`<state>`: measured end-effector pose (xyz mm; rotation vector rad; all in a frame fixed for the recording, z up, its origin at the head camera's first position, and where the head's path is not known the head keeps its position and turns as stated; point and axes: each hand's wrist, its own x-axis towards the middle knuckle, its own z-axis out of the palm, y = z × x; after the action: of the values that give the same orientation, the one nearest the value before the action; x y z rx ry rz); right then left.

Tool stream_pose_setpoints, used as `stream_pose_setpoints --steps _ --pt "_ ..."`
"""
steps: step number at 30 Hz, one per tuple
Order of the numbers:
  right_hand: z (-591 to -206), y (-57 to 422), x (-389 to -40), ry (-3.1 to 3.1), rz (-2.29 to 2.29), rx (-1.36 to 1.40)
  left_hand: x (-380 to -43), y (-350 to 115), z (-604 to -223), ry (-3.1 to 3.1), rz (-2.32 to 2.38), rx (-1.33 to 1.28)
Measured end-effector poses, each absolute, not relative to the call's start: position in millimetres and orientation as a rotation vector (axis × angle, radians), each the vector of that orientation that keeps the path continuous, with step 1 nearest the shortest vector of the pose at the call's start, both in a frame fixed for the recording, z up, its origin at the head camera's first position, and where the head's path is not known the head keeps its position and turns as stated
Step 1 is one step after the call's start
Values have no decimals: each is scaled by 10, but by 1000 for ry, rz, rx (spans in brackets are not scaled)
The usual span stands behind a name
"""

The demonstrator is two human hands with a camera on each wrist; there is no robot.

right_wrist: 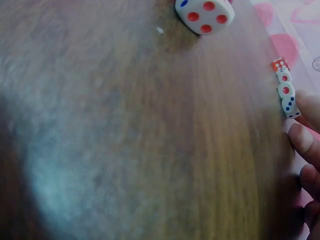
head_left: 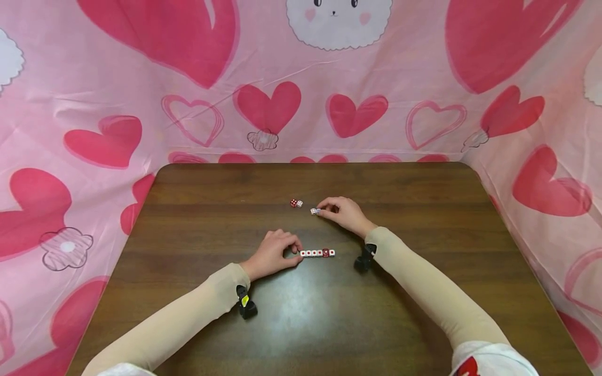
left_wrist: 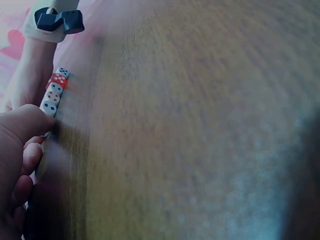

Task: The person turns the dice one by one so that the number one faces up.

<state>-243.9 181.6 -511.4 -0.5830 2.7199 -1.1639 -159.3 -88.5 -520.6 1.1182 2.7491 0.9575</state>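
A straight row of dice lies on the table in the head view, with several white dice and one red die second from the right end. At the row's left end, my left hand pinches the end die between thumb and forefinger. Farther back, my right hand pinches a white die by thumb and forefinger. Touching or nearly touching it on the left is another white die. In the right wrist view, the row's right end die looms large at the top.
Left of the right hand, another red die and a white die sit side by side. The brown wooden table meets a pink heart-patterned cloth at its back and sides. Black wrist cameras hang below both wrists.
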Motion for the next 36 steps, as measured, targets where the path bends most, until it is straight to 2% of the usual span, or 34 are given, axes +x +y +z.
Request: stream_pose_setpoints --steps 36 --pt "-5148 1898 -2481 2681 -1167 -696 -1580 -871 -5221 2744 960 1089"
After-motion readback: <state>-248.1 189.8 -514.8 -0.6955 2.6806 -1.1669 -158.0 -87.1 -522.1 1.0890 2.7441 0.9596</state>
